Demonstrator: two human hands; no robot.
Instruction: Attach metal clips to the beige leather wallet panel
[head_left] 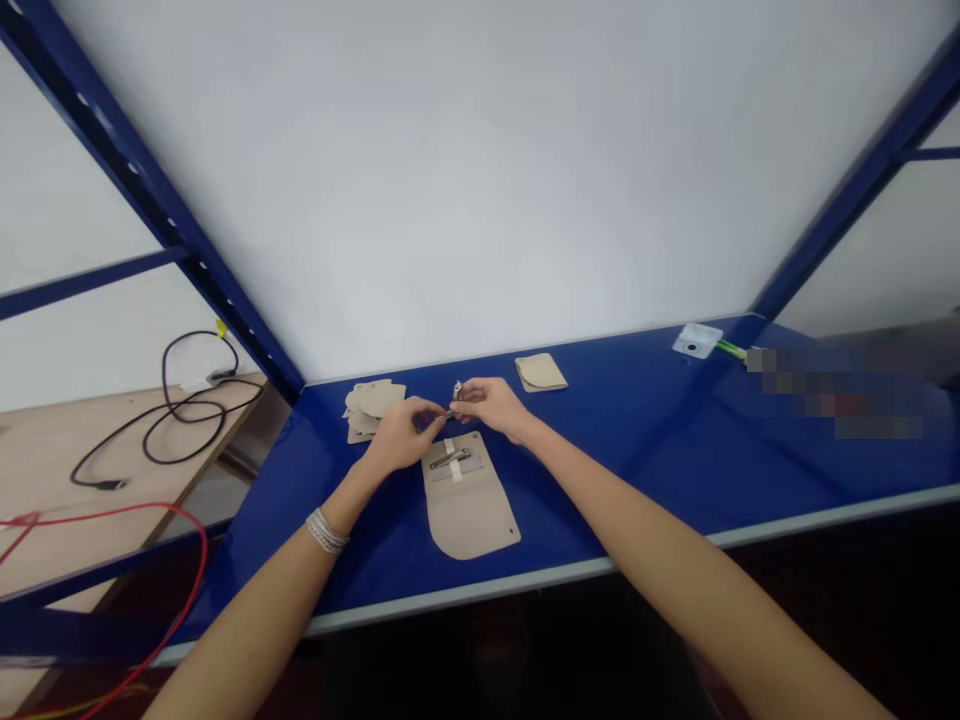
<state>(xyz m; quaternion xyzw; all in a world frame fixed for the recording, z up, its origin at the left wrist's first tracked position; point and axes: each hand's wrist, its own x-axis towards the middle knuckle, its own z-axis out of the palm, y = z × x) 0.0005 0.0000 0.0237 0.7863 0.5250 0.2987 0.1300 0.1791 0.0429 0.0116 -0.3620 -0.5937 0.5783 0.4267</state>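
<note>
My right hand (491,405) is closed, its fingertips pinching a small shiny metal tool (458,386) that could be a nail clipper. From the left, the thumb and fingers of my left hand (403,432) meet it at its lower end and pinch there. Just below both hands, a beige pouch (472,515) lies unfolded on the blue table. Two white straps on its upper part hold a silver nail clipper (450,458) and a flat piece beside it. Small dark snaps show near the pouch's corners.
Behind my left hand lies a loose pile of beige pouches (375,400). A folded beige pouch (541,372) sits farther back, right of my hands. A white packet (697,341) with green strips is at the far right. Black cable (180,405) coils on the wooden table at left.
</note>
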